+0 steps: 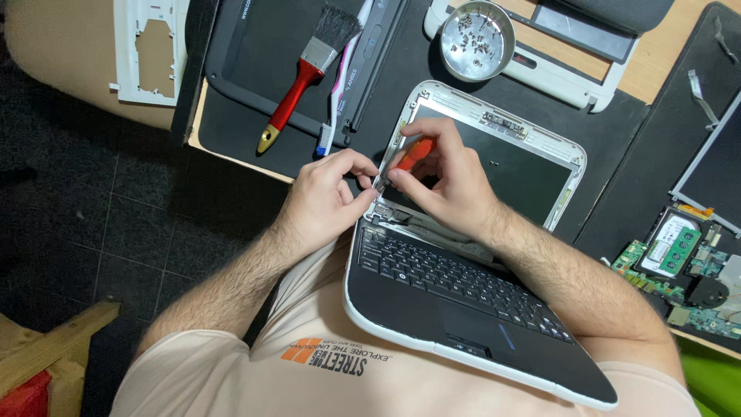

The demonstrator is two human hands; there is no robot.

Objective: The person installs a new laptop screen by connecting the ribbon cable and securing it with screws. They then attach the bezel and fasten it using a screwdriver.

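Black bench mat (617, 147) – we steady the laptop (463, 309) hinge; left hand (328, 197) pinches narrow, right hand (451, 174) closed round orange screwdriver (415, 153). Lid probably fragile – hold by frame.

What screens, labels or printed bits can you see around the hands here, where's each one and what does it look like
Laptop screen: dark bare panel in a white lid frame, under both hands.
Loose screen panel: dark rectangle with a silver edge, far right.
Memory module label: small white sticker beside a green board, lower right.
Shirt print: orange and black mark on a pale shirt, bottom centre.
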